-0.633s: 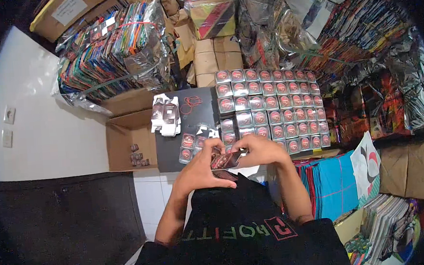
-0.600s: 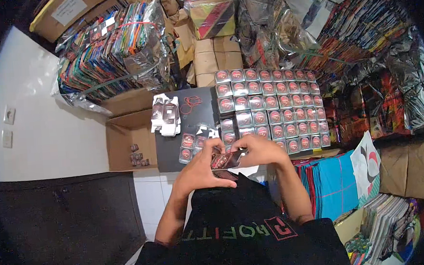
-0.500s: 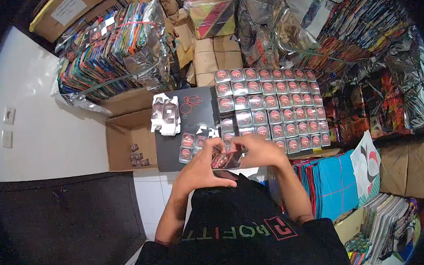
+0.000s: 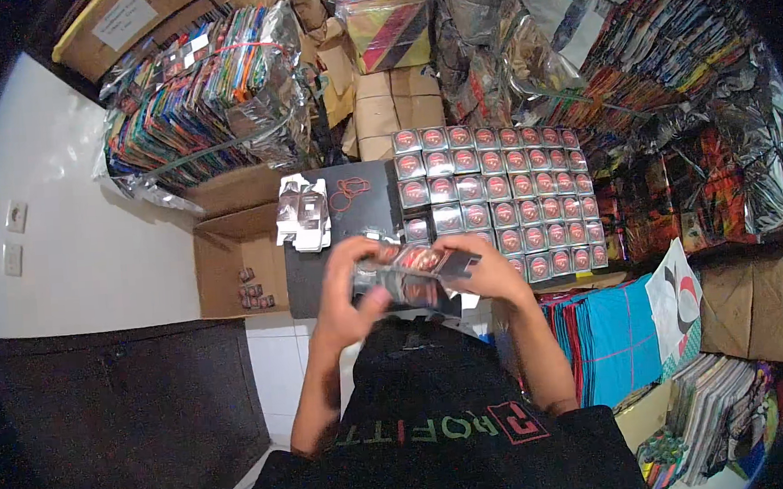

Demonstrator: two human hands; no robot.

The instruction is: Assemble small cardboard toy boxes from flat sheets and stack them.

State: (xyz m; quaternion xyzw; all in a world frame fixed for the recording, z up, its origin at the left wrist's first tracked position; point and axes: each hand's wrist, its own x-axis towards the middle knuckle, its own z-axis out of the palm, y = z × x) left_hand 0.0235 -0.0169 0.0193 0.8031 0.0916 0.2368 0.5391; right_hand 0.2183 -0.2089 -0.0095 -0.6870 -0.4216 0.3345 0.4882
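Note:
Between my two hands, above the front edge of the dark table, is a small dark box (image 4: pixel 421 259) with red print, a white flap showing at its lower right. My left hand (image 4: pixel 341 297), blurred by motion, curls its fingers and thumb around the left end. My right hand (image 4: pixel 487 270) grips the other end. Whatever lies inside the box is hidden. Just beyond my hands, rows of small square clear-wrapped packs (image 4: pixel 518 185) with round red labels cover the table's right part. Flattened dark and white cartons (image 4: pixel 303 216) lie at the left.
Red rubber bands (image 4: pixel 349 193) lie on the dark tabletop (image 4: pixel 309 281). At the left an open cardboard box (image 4: pixel 218 273) holds several small packs. Wrapped stacks (image 4: pixel 204 104) rise behind. Folded blue pieces (image 4: pixel 617 338) stand to the right, below the table.
The box has tilted and shifted slightly away from my body, showing more of its red face. My left hand has opened wider and moved a little left and outward.

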